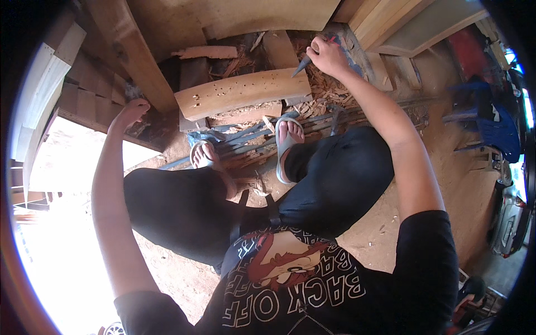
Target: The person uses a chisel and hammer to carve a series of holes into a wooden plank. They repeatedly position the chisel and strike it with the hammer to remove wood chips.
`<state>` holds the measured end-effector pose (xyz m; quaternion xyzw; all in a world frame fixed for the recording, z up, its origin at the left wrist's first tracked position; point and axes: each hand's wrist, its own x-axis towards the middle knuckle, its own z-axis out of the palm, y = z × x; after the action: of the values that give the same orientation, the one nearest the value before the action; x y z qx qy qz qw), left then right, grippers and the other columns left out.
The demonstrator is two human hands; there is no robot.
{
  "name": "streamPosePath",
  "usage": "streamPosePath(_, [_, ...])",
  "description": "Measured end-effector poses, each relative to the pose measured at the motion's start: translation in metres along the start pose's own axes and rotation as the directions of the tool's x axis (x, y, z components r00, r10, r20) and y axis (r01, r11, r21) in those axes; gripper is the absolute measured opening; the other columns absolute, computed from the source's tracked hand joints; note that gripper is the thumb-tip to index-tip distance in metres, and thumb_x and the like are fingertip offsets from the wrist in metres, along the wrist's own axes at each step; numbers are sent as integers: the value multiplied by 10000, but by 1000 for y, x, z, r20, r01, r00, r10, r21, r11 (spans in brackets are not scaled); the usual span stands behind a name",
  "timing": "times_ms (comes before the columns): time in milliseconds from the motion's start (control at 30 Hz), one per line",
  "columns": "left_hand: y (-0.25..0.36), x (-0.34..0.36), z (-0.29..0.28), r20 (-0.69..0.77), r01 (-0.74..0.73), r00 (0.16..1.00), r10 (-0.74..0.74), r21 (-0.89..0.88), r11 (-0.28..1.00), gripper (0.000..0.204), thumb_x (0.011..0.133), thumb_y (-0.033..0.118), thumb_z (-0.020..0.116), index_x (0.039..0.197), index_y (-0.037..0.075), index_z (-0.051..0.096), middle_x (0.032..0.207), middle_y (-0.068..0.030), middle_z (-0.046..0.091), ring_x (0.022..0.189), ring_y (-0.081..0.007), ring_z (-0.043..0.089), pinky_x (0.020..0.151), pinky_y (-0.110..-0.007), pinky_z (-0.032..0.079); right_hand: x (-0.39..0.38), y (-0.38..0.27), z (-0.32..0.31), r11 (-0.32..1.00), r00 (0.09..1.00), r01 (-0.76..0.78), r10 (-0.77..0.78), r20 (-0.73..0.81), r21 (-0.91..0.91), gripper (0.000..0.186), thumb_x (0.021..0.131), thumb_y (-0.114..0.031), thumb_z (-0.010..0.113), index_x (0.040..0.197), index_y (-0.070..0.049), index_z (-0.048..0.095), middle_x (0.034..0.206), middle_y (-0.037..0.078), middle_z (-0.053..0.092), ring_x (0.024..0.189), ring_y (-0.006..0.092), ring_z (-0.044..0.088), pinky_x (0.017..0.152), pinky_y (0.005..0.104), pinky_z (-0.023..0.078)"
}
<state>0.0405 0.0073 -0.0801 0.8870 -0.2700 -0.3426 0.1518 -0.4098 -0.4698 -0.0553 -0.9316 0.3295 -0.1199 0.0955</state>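
Observation:
On the far right of the workpiece, my right hand [328, 57] is closed around a dark tapered metal tool [301, 67]. The tool's narrow end points down to the left, by the right end of a curved wooden board [240, 92]. Small dark holes or marks dot that board's upper face. Off to the left, my left hand [134, 111] is beside an upright wooden beam [131, 53], with its fingers curled in. What those fingers hold, if anything, cannot be made out.
Wood chips [326, 92] litter the ground around the board. Dark rods [245, 135] lie between my sandalled feet and the board. A large curved wooden panel [240, 17] stands beyond it. Wooden frames [419, 28] are at the far right, with a blue plastic chair [494, 125] nearer.

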Motion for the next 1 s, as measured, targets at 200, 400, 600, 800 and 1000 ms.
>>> streamPosePath(200, [-9, -2, -4, 54, 35, 998, -37, 38, 999, 435, 1026, 349, 625, 1328, 40, 676, 1104, -106, 692, 971, -216, 658, 813, -379, 572, 7, 16, 7, 999, 1000, 24, -24, -13, 38, 406, 1013, -466, 628, 1147, -83, 611, 1029, 205, 760, 1012, 445, 727, 873, 547, 568])
streamPosePath(400, [-8, -1, -4, 12, 42, 999, -43, 65, 997, 440, 1029, 360, 609, 1345, 61, 675, 1091, -105, 689, 920, -221, 667, 808, -381, 572, 2, 27, 0, 1000, 998, -29, 29, 58, 11, 487, 1034, -536, 584, 1196, -77, 596, 1074, 250, 745, 1073, 472, 706, 911, 572, 546])
streamPosePath(600, [-12, 1, -6, 0, 74, 997, -74, 40, 996, 416, 1023, 359, 613, 1331, 86, 673, 1047, -81, 680, 784, -199, 641, 633, -358, 507, -2, 26, -5, 999, 997, -47, 46, 62, 5, 513, 1079, -580, 481, 1228, -102, 590, 1100, 231, 746, 1117, 475, 692, 948, 578, 530])
streamPosePath(800, [-25, 1, -9, -26, 63, 998, -63, 27, 998, 419, 1011, 377, 618, 1308, 86, 670, 998, -52, 669, 705, -185, 609, 585, -340, 471, -4, 13, -19, 996, 980, -85, 81, 184, 15, 508, 1075, -602, 475, 1232, -137, 606, 1062, 199, 749, 1080, 426, 716, 946, 552, 539])
streamPosePath(1000, [-37, 6, -10, -17, 99, 995, -98, 66, 993, 435, 1023, 413, 601, 1353, 136, 660, 1051, -47, 671, 782, -196, 626, 639, -384, 495, -7, 2, -27, 997, 985, -48, 57, 161, -59, 501, 1068, -599, 494, 1241, -147, 625, 1057, 144, 747, 1079, 366, 717, 924, 517, 545])
